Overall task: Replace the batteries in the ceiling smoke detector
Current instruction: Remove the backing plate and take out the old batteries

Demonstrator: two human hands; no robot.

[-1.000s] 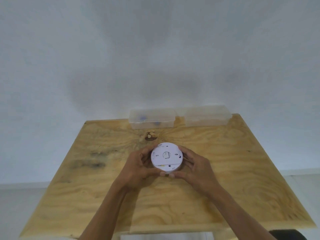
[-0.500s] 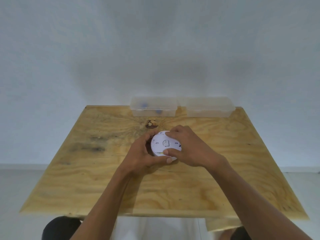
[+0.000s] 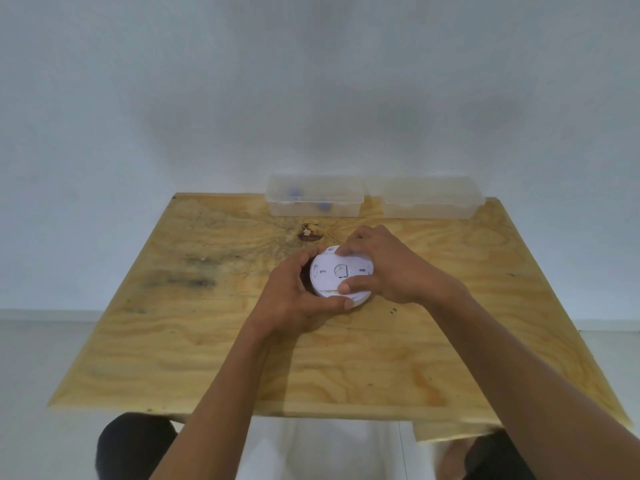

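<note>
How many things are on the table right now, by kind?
Smoke detector: 1, held by both hands, left and right
Clear plastic boxes: 2, left box and right box, along the far edge of the table
Total: 3

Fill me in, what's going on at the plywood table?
A person works on a white round smoke detector on the plywood table. The left hand cups its left and near side; the right hand pinches the top plate between thumb and fingers. It looks closed. Two clear plastic boxes sit untouched at the far edge.
</note>
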